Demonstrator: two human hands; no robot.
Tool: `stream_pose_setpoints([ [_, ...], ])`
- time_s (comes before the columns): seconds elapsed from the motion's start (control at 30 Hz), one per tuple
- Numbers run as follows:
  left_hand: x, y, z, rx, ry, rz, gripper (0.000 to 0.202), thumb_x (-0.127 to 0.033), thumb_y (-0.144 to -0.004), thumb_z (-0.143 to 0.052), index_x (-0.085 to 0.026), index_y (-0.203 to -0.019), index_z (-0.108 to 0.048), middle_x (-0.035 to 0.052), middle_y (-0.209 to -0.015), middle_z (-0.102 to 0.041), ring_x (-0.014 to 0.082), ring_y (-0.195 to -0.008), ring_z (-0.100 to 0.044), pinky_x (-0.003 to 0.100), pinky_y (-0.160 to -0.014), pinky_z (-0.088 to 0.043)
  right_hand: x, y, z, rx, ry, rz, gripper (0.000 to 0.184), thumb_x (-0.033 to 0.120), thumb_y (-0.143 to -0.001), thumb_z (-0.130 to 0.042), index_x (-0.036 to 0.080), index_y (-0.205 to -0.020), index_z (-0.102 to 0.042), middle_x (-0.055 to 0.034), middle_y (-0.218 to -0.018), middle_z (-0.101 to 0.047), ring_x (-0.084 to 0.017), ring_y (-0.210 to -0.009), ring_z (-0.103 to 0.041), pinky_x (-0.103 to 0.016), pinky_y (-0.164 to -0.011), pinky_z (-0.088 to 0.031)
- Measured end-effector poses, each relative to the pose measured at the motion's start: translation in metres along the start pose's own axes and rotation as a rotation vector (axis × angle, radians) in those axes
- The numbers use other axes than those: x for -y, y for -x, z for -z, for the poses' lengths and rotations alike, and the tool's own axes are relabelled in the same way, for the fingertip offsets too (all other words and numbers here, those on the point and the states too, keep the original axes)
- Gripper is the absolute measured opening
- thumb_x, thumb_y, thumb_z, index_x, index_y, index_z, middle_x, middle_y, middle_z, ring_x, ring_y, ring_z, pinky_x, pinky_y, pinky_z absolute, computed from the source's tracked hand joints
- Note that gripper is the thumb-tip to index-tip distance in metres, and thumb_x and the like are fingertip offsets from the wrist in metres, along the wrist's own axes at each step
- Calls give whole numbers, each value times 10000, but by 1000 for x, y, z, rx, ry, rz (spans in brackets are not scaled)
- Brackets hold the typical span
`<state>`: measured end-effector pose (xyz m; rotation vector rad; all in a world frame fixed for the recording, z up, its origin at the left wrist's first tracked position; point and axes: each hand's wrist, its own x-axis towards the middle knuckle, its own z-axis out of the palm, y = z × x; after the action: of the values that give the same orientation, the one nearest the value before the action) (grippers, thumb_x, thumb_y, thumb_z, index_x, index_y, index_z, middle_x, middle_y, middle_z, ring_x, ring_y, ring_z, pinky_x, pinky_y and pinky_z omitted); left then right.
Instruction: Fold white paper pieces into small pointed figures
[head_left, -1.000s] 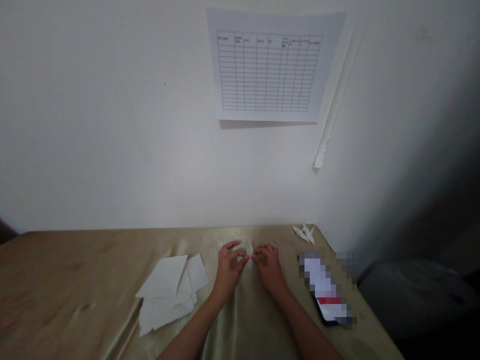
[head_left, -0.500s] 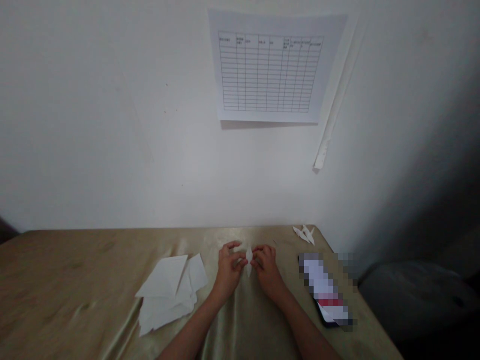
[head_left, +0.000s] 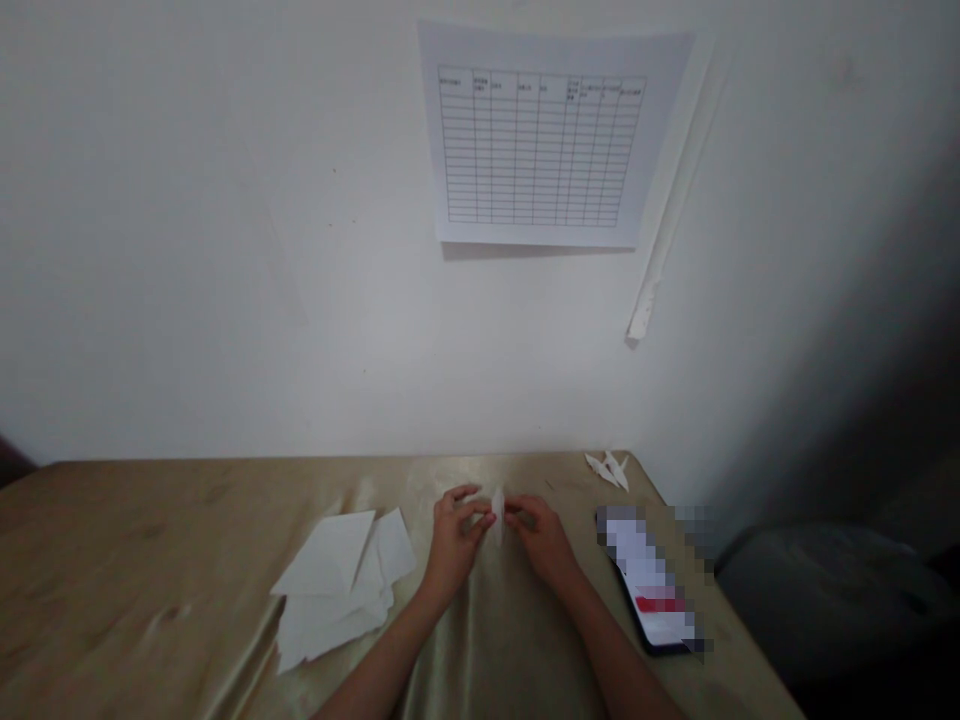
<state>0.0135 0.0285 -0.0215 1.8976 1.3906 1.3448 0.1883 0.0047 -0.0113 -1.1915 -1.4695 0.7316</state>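
Between my two hands stands a small folded piece of white paper (head_left: pixel 498 515), narrow and pointed at both ends. My left hand (head_left: pixel 454 535) pinches its left side with thumb and forefinger, the other fingers curled loosely above. On the opposite side, the thumb and forefinger of my right hand (head_left: pixel 541 537) close on its right edge. Left of my hands lies a loose pile of white paper sheets (head_left: pixel 334 590). Finished-looking folded paper birds (head_left: pixel 616 470) rest at the table's far right corner.
A gold-brown cloth (head_left: pixel 150 560) covers the table, which meets a white wall behind. A phone (head_left: pixel 656 590) with a blurred screen lies right of my forearm. A printed table sheet (head_left: pixel 540 150) hangs on the wall. A dark rounded object (head_left: pixel 825 580) is beyond the right edge.
The folded paper has shifted slightly upward and looks narrower. My right hand's fingers have changed their hold, its other fingers now drawn together; my left hand has barely moved.
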Motion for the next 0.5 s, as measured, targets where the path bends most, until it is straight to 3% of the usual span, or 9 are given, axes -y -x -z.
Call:
stream_pose_setpoints([
  [0.17,-2,0,1,-30,9,21,146,-365,-779,-752,-281,-890,-796,67,-1139,-640,276,-1139,-585,539,-1062,-448,-1,2,-3,-5,42,-13,181,346,-826,-650,225,-900,-763,-59,-945,-743,-237,-945,-673,-379,-925,-511],
  [0.33,-1,1,1,-30,21,13,178,-421,-817,-714,-267,-841,-800,81,-1168,-652,281,-1160,-581,534,-1066,-449,-4,1,-2,-71,83,-30,178,365,-817,-668,220,-873,-754,-61,-931,-735,-234,-929,-671,-370,-913,-511],
  [0.5,0,1,0,-1,0,-11,148,-403,-795,-738,-273,-814,-806,76,-1213,-662,291,-1171,-580,548,-1063,-450,-4,0,-1,-39,37,-40,172,381,-791,-708,219,-823,-759,-57,-907,-735,-232,-914,-674,-373,-906,-511],
])
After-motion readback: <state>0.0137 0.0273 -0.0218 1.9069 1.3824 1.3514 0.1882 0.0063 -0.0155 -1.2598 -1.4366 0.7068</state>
